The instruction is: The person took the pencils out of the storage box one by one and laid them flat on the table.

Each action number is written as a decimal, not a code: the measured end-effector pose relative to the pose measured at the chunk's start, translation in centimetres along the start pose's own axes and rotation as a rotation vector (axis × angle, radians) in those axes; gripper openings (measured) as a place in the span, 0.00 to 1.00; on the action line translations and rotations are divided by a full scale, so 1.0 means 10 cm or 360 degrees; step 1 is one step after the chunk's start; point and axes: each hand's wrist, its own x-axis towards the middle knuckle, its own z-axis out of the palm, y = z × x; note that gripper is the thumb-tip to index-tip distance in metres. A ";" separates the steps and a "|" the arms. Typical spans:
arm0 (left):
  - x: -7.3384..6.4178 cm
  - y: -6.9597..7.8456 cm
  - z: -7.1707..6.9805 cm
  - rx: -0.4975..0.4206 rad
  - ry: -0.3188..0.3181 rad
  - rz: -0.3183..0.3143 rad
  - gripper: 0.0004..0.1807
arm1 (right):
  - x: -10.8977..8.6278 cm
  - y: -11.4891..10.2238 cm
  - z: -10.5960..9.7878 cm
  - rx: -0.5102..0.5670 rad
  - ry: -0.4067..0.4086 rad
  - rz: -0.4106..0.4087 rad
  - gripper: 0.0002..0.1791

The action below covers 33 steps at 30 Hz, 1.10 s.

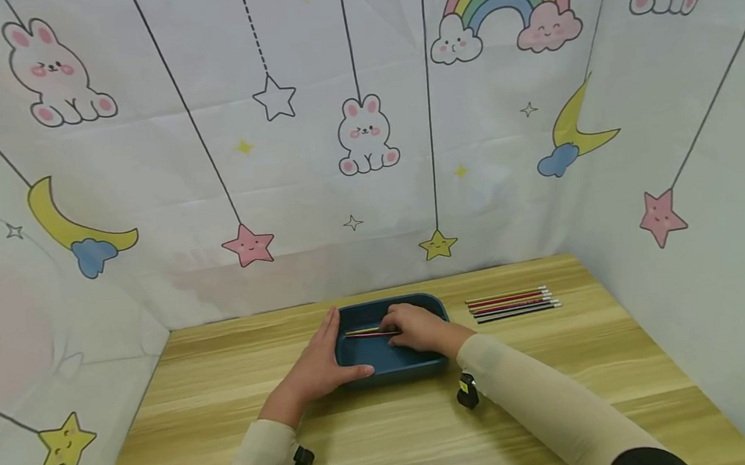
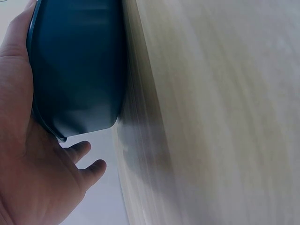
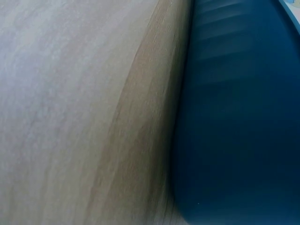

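A dark blue rectangular tray (image 1: 396, 374) rests on the wooden table. My left hand (image 1: 314, 369) lies against its left end, fingers straight along that side and thumb at the front rim. In the left wrist view the same hand (image 2: 33, 154) spans the corner of the tray (image 2: 77, 65). My right hand (image 1: 418, 327) reaches over the right rim into the tray and pinches a few thin pencils (image 1: 360, 333); their left ends point toward my left hand. The right wrist view shows only the tray's outer wall (image 3: 234, 136), with the right hand out of frame.
Several pencils (image 1: 510, 304) lie side by side on the table (image 1: 528, 382) to the right of the tray, red, yellow and dark, white-tipped at the right. A white cloth (image 1: 315, 193) printed with rabbits, stars and moons stands behind and along both sides.
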 end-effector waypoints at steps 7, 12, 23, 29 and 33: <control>0.01 0.01 0.00 -0.0011 0.0012 -0.0004 0.74 | 0.04 0.04 0.02 0.0064 -0.0034 -0.0003 0.15; 0.02 0.00 0.01 -0.0004 0.0010 -0.0014 0.73 | 0.05 0.05 0.01 0.0104 -0.0051 -0.0025 0.14; 0.05 0.03 0.00 0.0011 0.0010 -0.0020 0.74 | 0.07 0.09 -0.03 0.0111 -0.0063 -0.0116 0.13; 0.06 0.02 0.00 0.0022 0.0018 -0.0017 0.75 | 0.07 0.11 -0.02 0.0153 -0.0071 -0.0109 0.12; 0.06 0.03 0.01 0.0017 0.0019 -0.0024 0.75 | 0.09 0.13 -0.01 0.0194 -0.0092 -0.0095 0.13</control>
